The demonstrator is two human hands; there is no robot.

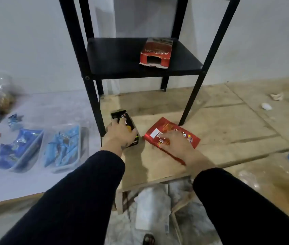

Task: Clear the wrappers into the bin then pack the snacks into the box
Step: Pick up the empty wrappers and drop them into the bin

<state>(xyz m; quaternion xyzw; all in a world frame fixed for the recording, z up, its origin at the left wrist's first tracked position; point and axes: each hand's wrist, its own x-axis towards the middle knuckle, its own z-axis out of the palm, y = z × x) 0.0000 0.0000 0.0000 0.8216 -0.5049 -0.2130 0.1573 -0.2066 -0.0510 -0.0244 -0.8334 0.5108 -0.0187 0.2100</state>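
Head view: left hand point(120, 132) grips black box point(125, 128) beside shelf leg point(94, 96); right hand point(173, 143) presses red packet point(170, 131).

I see my left hand point(120, 133) resting on a small box point(124, 129) on the floor, just beside the shelf's front left leg point(94, 103). My right hand point(174, 144) lies on a flat packet point(171, 134) to the right of that box. Up on the shelf board point(119, 57) sits an open carton point(156, 53). Far left on the floor are two trays point(64, 147) with what may be wrappers inside.
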